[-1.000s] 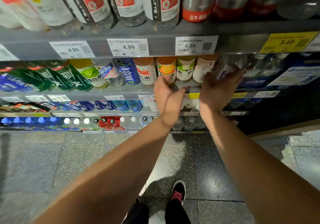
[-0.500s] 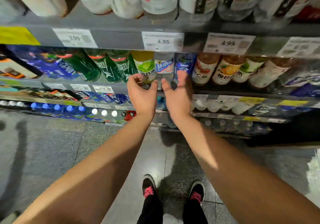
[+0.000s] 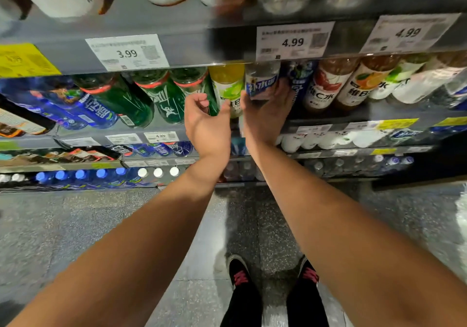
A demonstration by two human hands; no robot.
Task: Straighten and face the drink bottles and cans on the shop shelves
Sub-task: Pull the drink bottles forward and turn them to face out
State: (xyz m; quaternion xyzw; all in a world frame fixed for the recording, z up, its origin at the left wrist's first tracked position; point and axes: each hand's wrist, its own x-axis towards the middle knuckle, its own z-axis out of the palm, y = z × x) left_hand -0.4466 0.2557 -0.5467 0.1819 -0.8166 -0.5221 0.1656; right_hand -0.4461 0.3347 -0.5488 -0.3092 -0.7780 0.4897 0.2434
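Head view: the right hand [image 3: 265, 114] wraps its fingers around the lower body of a clear bottle with a blue label [image 3: 261, 81] on the middle shelf [image 3: 161, 126], apparently to turn that label outward, while the left hand [image 3: 206, 121] sits just beside the yellow-green bottle [image 3: 228, 89] with fingers loosely curled and thumb out, gripping nothing, seemingly ready to steady its neighbour. The drinks stand tightly packed, green bottles [image 3: 161, 94] to the left and a dark blue bottle [image 3: 300, 83] touching on the right, so room for turning is slight, the upper shelf lip with its price tag [image 3: 293, 40] hangs low over the caps, and the open aisle floor [image 3: 75, 225] behind leaves the arms free to pull back.
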